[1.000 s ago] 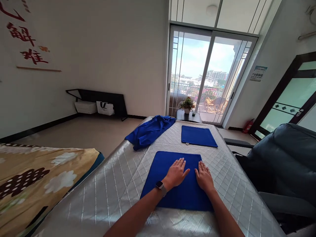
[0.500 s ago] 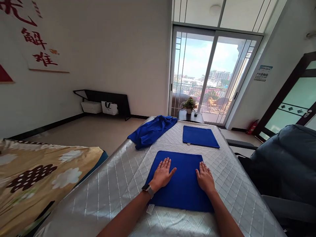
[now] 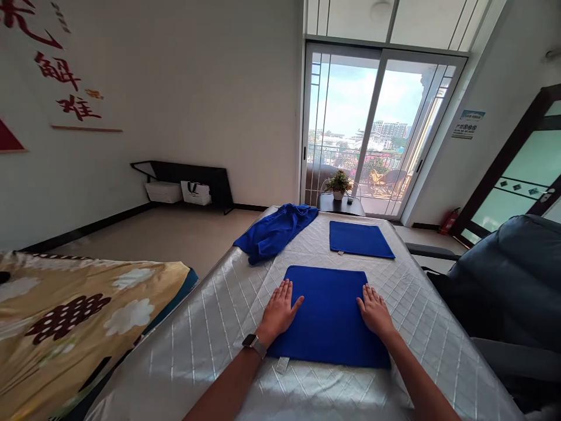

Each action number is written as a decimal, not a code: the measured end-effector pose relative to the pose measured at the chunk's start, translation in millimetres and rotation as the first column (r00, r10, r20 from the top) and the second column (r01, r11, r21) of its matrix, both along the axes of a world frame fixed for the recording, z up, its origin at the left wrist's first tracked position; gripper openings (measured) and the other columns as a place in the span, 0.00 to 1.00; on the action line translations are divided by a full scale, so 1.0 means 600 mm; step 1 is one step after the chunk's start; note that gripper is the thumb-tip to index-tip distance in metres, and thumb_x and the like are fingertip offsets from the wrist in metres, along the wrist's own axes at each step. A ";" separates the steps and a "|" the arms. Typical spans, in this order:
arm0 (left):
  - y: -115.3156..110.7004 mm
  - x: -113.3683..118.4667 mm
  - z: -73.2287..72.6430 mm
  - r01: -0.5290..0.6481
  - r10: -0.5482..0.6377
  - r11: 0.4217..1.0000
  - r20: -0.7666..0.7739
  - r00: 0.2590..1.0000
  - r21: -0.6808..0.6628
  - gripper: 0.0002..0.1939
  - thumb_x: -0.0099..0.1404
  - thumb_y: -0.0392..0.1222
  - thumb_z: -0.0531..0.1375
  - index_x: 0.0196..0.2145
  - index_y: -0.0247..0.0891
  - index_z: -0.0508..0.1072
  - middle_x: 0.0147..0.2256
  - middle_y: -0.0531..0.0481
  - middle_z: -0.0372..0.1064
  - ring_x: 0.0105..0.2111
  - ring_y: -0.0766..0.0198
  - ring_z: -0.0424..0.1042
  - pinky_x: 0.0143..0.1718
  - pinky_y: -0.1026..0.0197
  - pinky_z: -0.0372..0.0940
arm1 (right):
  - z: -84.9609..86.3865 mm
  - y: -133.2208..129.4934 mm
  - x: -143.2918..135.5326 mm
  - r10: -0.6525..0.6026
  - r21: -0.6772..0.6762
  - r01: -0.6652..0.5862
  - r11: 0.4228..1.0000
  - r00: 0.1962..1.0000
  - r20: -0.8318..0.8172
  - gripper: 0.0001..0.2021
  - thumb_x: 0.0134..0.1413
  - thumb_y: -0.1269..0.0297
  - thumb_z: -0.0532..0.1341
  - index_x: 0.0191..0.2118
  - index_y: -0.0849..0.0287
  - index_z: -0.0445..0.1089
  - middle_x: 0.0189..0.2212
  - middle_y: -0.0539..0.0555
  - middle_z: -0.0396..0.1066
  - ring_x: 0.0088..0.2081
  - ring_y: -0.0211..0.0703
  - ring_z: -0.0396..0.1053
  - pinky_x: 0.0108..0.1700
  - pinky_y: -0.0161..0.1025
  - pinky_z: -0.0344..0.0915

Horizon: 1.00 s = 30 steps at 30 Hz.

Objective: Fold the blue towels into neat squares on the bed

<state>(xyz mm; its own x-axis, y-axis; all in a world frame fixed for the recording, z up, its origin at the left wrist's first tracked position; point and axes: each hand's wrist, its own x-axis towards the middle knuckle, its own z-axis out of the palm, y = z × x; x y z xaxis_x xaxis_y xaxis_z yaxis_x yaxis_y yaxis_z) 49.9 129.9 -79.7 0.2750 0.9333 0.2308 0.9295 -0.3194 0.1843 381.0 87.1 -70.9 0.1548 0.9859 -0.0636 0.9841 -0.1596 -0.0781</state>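
Observation:
A flat blue cloth (image 3: 331, 318), roughly rectangular with a small white tag (image 3: 283, 365) at its near left corner, lies on the silver quilted table cover (image 3: 210, 345). My left hand (image 3: 280, 310), with a watch (image 3: 254, 344) on the wrist, rests palm down along the cloth's left edge, fingers stretched out. On the opposite edge lies my right hand (image 3: 374, 309), also flat with its fingers extended. Beyond them is a second flat blue cloth (image 3: 362, 238), with a crumpled blue cloth (image 3: 278, 231) to its left at the table's far end.
A bed with a patterned yellow cover (image 3: 144, 280) stands at the left. Along the right side is a dark padded chair (image 3: 517, 275). A small black table (image 3: 326, 203) with a potted plant (image 3: 338, 182) stands by the sliding glass door (image 3: 346, 105).
My left hand has slid left to the near cloth's left edge. The right hand has shifted slightly outward on the other side. The view has moved a little.

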 end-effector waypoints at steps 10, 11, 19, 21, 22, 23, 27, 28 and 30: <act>0.003 -0.002 0.002 -0.001 0.001 1.000 -0.018 1.000 -0.002 0.42 0.74 0.65 0.40 0.70 0.26 0.54 0.70 0.35 0.48 0.70 0.51 0.47 0.70 0.46 0.48 | -0.022 -0.083 -0.012 0.013 0.034 -0.012 0.999 1.000 -0.009 0.34 0.70 0.50 0.38 0.74 0.64 0.39 0.74 0.53 0.35 0.73 0.47 0.35 0.72 0.49 0.35; 0.003 -0.002 0.004 -0.002 0.002 1.000 -0.024 1.000 -0.006 0.42 0.74 0.65 0.40 0.70 0.26 0.54 0.70 0.34 0.48 0.70 0.51 0.48 0.70 0.47 0.48 | -0.022 -0.085 -0.014 0.012 0.041 -0.011 0.999 1.000 -0.011 0.34 0.70 0.51 0.38 0.74 0.64 0.40 0.74 0.53 0.35 0.74 0.47 0.34 0.72 0.49 0.34; -0.030 0.066 0.027 0.199 -0.199 0.980 -0.007 0.980 0.010 0.37 0.75 0.62 0.40 0.70 0.33 0.54 0.70 0.39 0.50 0.70 0.51 0.50 0.69 0.46 0.51 | -0.013 -0.085 -0.018 0.007 0.041 -0.005 0.999 0.998 -0.055 0.33 0.70 0.51 0.38 0.73 0.64 0.41 0.74 0.54 0.36 0.73 0.46 0.35 0.72 0.49 0.33; -0.053 0.119 0.031 0.335 -0.334 0.942 0.012 0.942 -0.012 0.37 0.76 0.61 0.40 0.70 0.34 0.54 0.70 0.40 0.50 0.70 0.53 0.50 0.69 0.47 0.51 | -0.011 -0.085 -0.018 0.008 0.038 -0.007 0.999 0.999 -0.048 0.33 0.70 0.52 0.38 0.73 0.65 0.40 0.74 0.54 0.35 0.73 0.45 0.35 0.72 0.49 0.33; -0.064 0.148 0.031 0.395 -0.394 0.919 0.027 0.919 -0.014 0.36 0.76 0.61 0.40 0.70 0.34 0.54 0.70 0.40 0.50 0.70 0.54 0.49 0.69 0.48 0.50 | -0.010 -0.086 -0.018 0.010 0.036 -0.009 0.999 0.999 -0.039 0.33 0.70 0.52 0.38 0.73 0.65 0.40 0.74 0.55 0.35 0.73 0.45 0.35 0.72 0.48 0.34; -0.074 0.178 0.031 0.446 -0.445 0.895 0.045 0.894 -0.008 0.36 0.76 0.60 0.40 0.70 0.34 0.54 0.70 0.40 0.50 0.70 0.55 0.48 0.70 0.49 0.49 | -0.009 -0.087 -0.018 0.012 0.034 -0.012 0.999 1.000 -0.028 0.33 0.70 0.53 0.39 0.73 0.66 0.40 0.73 0.55 0.35 0.73 0.46 0.35 0.72 0.48 0.34; -0.099 0.271 0.022 0.546 -0.546 0.837 0.107 0.831 0.032 0.34 0.77 0.57 0.39 0.72 0.35 0.49 0.71 0.42 0.47 0.71 0.56 0.45 0.70 0.48 0.47 | -0.007 -0.091 -0.014 0.086 0.025 -0.086 0.996 0.996 0.004 0.29 0.69 0.59 0.42 0.72 0.59 0.49 0.73 0.55 0.36 0.73 0.49 0.34 0.72 0.51 0.35; -0.101 0.281 0.019 0.548 -0.548 0.836 0.116 0.829 0.033 0.34 0.77 0.57 0.38 0.72 0.36 0.48 0.71 0.42 0.47 0.71 0.55 0.45 0.70 0.48 0.47 | -0.008 -0.092 -0.013 0.100 0.025 -0.100 0.995 0.995 0.006 0.29 0.69 0.60 0.43 0.72 0.57 0.51 0.73 0.55 0.36 0.73 0.49 0.34 0.72 0.52 0.34; -0.102 0.284 0.014 0.539 -0.538 0.842 0.121 0.834 0.023 0.34 0.77 0.57 0.38 0.72 0.35 0.48 0.71 0.42 0.47 0.71 0.55 0.45 0.70 0.48 0.46 | -0.009 -0.092 -0.012 0.104 0.027 -0.104 0.994 0.995 0.005 0.28 0.69 0.60 0.43 0.71 0.57 0.52 0.73 0.55 0.37 0.73 0.49 0.34 0.72 0.51 0.35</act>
<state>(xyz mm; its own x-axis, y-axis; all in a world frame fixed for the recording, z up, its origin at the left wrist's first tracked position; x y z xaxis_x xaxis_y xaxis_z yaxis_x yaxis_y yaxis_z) 220.0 68.8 -71.2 0.7063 0.6486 0.2836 0.5823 -0.7602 0.2882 373.7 31.9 -76.0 0.0519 0.9980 -0.0358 0.9955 -0.0546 -0.0777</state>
